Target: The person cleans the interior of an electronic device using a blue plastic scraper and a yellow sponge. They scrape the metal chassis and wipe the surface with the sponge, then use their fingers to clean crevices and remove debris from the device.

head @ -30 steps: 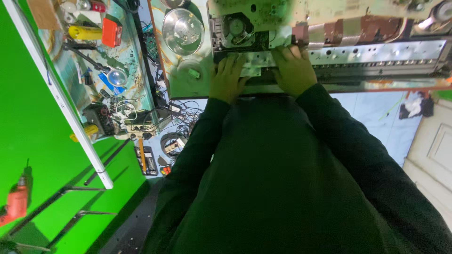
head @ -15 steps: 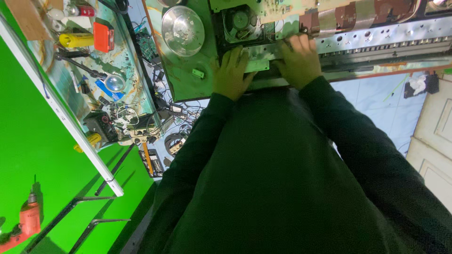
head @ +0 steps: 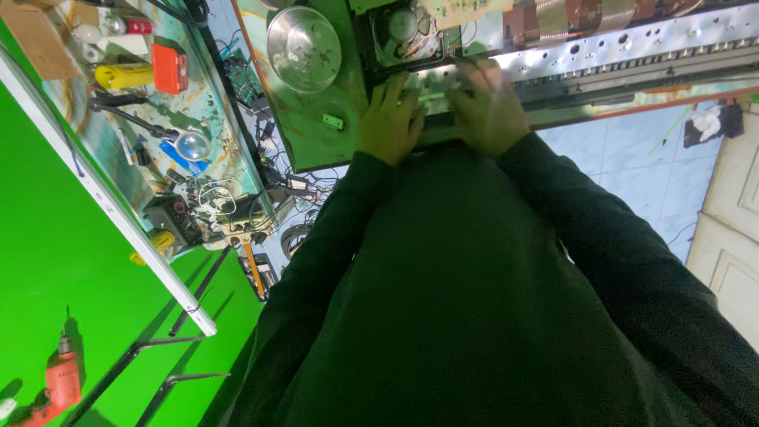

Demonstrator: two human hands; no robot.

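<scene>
Metal chassis [head: 601, 59], both hands [head: 443, 115] on it, steel bowl [head: 304, 49] beside

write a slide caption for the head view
Both hands, left hand and right hand, rest on a long metal chassis.

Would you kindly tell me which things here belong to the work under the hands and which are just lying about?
In hand:
left hand and right hand, both on the long metal panel
circuit board beside them

Lying about:
round metal bowl
orange box
yellow tube
magnifying glass
orange drill
</scene>
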